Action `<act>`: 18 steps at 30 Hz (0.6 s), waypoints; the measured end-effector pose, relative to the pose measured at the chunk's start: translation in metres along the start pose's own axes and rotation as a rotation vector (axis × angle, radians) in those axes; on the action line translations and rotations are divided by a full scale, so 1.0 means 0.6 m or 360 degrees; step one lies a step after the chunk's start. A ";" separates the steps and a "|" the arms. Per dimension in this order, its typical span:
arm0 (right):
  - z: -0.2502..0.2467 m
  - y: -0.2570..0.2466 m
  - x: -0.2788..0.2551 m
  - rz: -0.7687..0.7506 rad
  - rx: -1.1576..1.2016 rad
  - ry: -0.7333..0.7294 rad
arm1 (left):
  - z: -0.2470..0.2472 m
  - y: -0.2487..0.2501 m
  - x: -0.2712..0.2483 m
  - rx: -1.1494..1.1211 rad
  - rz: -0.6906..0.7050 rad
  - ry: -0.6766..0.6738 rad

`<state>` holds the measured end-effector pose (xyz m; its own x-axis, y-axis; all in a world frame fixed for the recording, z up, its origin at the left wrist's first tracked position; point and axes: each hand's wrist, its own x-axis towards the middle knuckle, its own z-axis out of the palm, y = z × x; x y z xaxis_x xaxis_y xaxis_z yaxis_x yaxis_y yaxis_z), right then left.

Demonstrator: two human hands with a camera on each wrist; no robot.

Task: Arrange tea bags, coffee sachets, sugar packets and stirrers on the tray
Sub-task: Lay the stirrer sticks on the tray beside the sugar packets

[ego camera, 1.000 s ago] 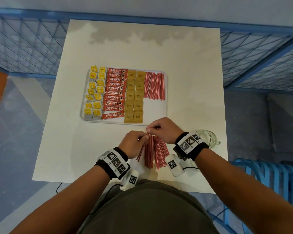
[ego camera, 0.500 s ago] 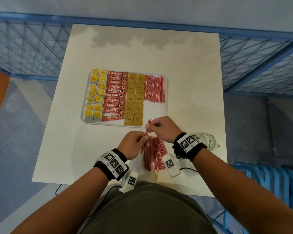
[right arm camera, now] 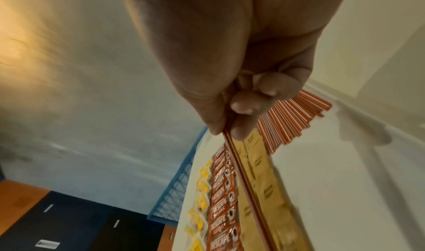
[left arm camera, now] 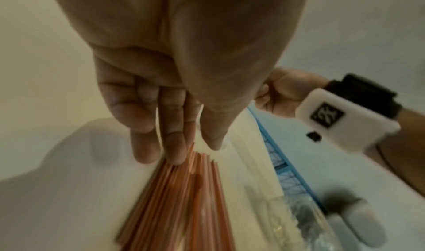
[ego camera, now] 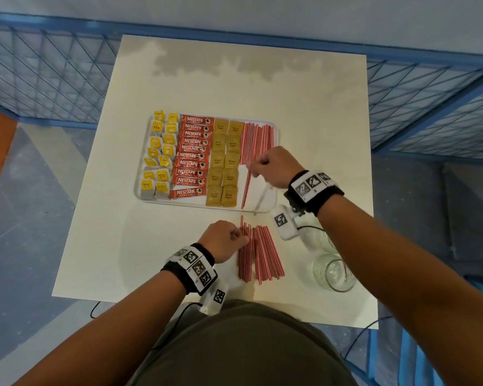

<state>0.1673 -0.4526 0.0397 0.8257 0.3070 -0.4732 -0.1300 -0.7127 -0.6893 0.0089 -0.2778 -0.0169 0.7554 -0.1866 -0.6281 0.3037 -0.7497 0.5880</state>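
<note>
Nearest the person, a loose pile of thin red-and-white striped plastic stirrers [ego camera: 258, 253] lies on the pale square worktop [ego camera: 156, 246], just short of the tray. The left hand [ego camera: 223, 240] rests at the pile's far left corner, its grip set on the stirrer ends; the left wrist view shows the fingertips [left arm camera: 174, 151] pressing the tips, but whether one is actually pinched I cannot tell. To the right of the pile a clear glass jar [ego camera: 333, 270] lies on its side, apparently empty.

Beyond that sits the white rectangular tray [ego camera: 262, 203]. The right hand [ego camera: 273, 167] is over its right part, grip closed in a pinch on one or two red striped stirrers [ego camera: 246, 188], thumb and fingers clamped at their far end while the near end points down toward the tray's front edge, just beside the sugar.

Farther on, a neat row of red striped stirrers [ego camera: 257, 142] fills the tray's far right part. To its left stand two columns of tan paper sugar packets [ego camera: 225, 162], then a stack of red coffee sachets [ego camera: 191, 157], then yellow-tagged tea bags [ego camera: 159, 157] at the left edge.

By my reading, tea, coffee and sugar are finished. The stirrers are roughly half done: the near right part of the tray holds little yet, and the pile on the worktop must be carried over.
</note>
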 end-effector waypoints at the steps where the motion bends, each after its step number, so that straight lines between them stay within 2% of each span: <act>1: -0.003 0.000 0.015 0.0001 -0.0012 0.0017 | 0.002 -0.004 0.002 0.0097 -0.0047 -0.0025; 6: 0.012 0.008 0.077 0.0085 -0.0101 -0.0012 | 0.011 -0.003 0.009 0.0369 -0.0223 -0.0113; 13: 0.057 0.032 0.132 0.0290 -0.0231 -0.0156 | 0.022 -0.001 0.024 0.0456 -0.0233 -0.0048; 18: 0.072 0.035 0.153 0.0341 -0.0380 -0.0175 | 0.024 -0.007 0.030 0.0490 -0.0209 -0.0026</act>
<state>0.2170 -0.4122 -0.0421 0.7275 0.1914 -0.6588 -0.1512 -0.8920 -0.4260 0.0131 -0.2872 -0.0380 0.7112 -0.0839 -0.6979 0.2061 -0.9243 0.3212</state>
